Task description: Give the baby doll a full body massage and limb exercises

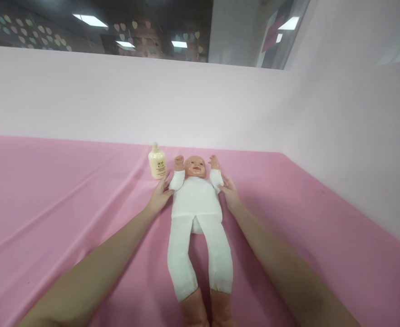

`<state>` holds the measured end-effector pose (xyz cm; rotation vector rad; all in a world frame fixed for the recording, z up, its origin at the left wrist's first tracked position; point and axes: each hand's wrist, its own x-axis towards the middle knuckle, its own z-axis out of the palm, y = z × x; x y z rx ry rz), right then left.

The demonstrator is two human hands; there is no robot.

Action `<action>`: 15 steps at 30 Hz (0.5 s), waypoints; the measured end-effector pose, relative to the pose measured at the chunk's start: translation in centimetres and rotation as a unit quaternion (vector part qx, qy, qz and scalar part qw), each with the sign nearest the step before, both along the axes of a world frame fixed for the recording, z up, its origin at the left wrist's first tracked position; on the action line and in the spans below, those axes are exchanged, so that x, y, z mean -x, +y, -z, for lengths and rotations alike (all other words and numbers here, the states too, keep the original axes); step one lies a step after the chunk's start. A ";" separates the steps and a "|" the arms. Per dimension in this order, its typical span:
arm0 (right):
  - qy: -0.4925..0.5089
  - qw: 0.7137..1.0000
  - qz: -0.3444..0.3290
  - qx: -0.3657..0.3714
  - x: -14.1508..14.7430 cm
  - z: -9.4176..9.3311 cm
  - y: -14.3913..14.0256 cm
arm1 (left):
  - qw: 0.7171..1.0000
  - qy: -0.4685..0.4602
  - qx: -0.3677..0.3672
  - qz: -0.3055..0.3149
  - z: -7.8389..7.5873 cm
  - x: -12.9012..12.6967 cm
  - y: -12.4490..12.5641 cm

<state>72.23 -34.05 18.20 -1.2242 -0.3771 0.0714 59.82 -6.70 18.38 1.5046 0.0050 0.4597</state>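
A baby doll (197, 197) in white long-sleeved clothing lies on its back, head away from me, both forearms raised beside its head. At its bent arm on the left side of the view, my left hand (159, 195) has the thumb and fingers around the elbow. My right hand (230, 193) likewise holds the other elbow, thumb toward the body and fingers along the outer side. Just beyond my left fingertips stands a pale yellow bottle (157, 163) with a dark printed label. The ends of the doll's feet are cut off by the lower frame edge.
Pink cloth (84, 195) with soft creases covers the surface under the doll. A white wall (135, 100) rises behind it, and another white wall (349, 127) borders the right side. A window (159, 27) above shows ceiling lights and heart-shaped decorations.
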 end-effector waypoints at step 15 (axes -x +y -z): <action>0.047 0.999 0.016 0.005 0.2 0.0 -0.4 | 0.999 0.016 0.035 -0.032 0.5 0.0 0.6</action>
